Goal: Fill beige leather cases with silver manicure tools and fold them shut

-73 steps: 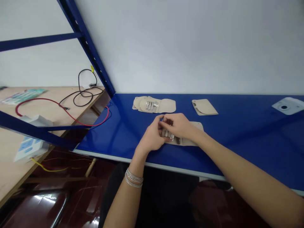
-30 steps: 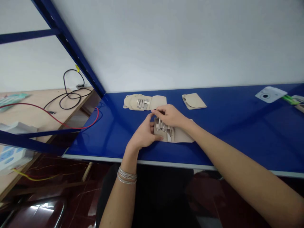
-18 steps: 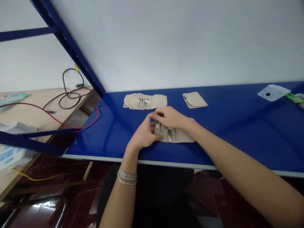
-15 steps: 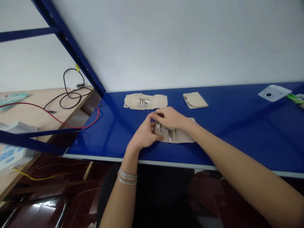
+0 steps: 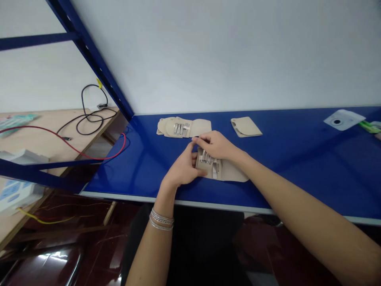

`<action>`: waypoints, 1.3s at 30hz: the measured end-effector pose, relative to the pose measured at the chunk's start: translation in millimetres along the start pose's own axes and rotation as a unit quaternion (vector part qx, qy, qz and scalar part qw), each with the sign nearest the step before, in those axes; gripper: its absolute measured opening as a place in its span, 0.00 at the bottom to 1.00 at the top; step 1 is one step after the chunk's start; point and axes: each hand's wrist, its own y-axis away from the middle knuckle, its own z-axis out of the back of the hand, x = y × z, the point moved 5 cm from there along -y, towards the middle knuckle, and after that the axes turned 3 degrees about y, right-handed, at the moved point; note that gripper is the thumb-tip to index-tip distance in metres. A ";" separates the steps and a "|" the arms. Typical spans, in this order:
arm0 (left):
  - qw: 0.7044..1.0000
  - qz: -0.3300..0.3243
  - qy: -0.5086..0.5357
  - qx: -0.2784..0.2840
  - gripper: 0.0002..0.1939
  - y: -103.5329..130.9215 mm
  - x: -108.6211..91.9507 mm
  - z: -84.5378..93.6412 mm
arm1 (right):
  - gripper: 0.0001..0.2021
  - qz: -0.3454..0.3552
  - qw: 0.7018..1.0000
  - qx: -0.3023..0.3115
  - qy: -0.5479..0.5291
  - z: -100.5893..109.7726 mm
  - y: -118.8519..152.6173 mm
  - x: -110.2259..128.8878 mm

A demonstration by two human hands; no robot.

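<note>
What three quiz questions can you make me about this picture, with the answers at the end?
1. True or false: the left hand has its thumb on the open beige case.
2. What colour is the table below the right hand? A red, B blue, C white.
3. Fill the gap: the silver bracelets circle the ____ wrist.

Key: 1 true; 2 B; 3 left.

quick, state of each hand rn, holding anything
Left hand: closed on the left edge of the beige case.
Right hand: curled over the case's top; whether it pinches anything cannot be told.
</note>
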 end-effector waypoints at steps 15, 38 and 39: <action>0.999 -0.005 -0.037 0.040 0.49 13.0 -10.9 -2.4 | 0.27 -0.114 0.972 -0.198 0.048 46.1 -4.0 -66.2; 0.965 0.008 -0.248 -0.084 0.19 19.6 -23.0 8.6 | 0.21 -0.084 0.955 -0.157 0.239 27.1 -11.1 -71.5; 0.966 0.006 -0.246 -0.086 0.18 19.6 -23.5 8.7 | 0.21 -0.088 0.958 -0.159 0.224 28.7 -10.5 -70.9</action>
